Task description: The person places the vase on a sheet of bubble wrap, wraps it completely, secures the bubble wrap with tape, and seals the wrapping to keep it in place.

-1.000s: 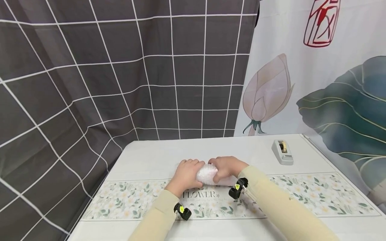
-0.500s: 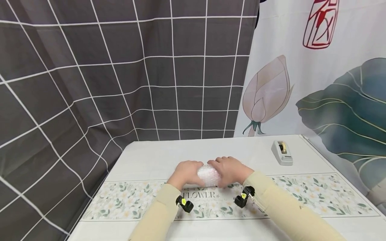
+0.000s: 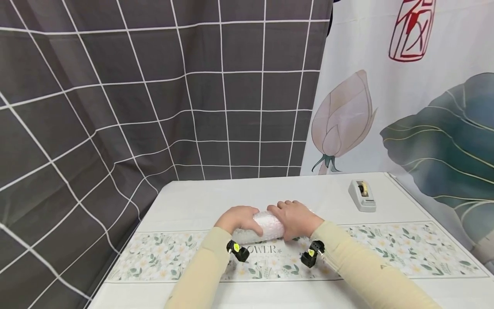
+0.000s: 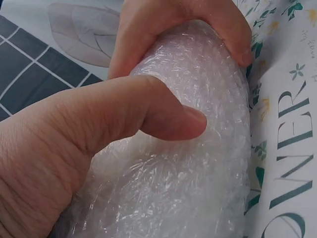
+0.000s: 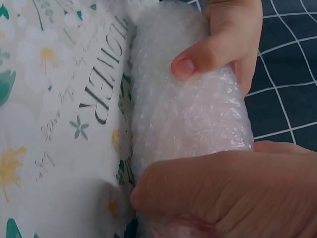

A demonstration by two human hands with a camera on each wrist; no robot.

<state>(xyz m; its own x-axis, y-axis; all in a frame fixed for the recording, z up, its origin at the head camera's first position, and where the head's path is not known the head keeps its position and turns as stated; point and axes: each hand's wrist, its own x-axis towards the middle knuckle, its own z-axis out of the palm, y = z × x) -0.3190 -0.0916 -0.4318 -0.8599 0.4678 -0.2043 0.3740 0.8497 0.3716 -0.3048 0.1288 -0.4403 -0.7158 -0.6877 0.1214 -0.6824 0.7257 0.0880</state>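
Observation:
A roll of clear bubble wrap (image 3: 269, 225), pinkish inside, lies crosswise on the table in the head view. My left hand (image 3: 238, 219) grips its left part from the far side, thumb bent over the top in the left wrist view; the other left fingers are hidden behind the roll. Toward the right end, my right hand (image 3: 295, 219) curls over the wrap. In the right wrist view the right hand (image 5: 223, 183) crosses the near part of the bubble wrap (image 5: 183, 114), and the left thumb presses farther along it.
A grey tape dispenser (image 3: 362, 195) with yellowish tape stands at the table's back right. Under the roll runs a floral printed band (image 3: 162, 257) on the white tabletop (image 3: 200, 197). A dark grid curtain (image 3: 239, 94) hangs behind and to the left.
My right hand has shifted from the roll's top to wrap round its right part. The left hand's fingers have gone behind, and more of the roll's left side shows beneath it.

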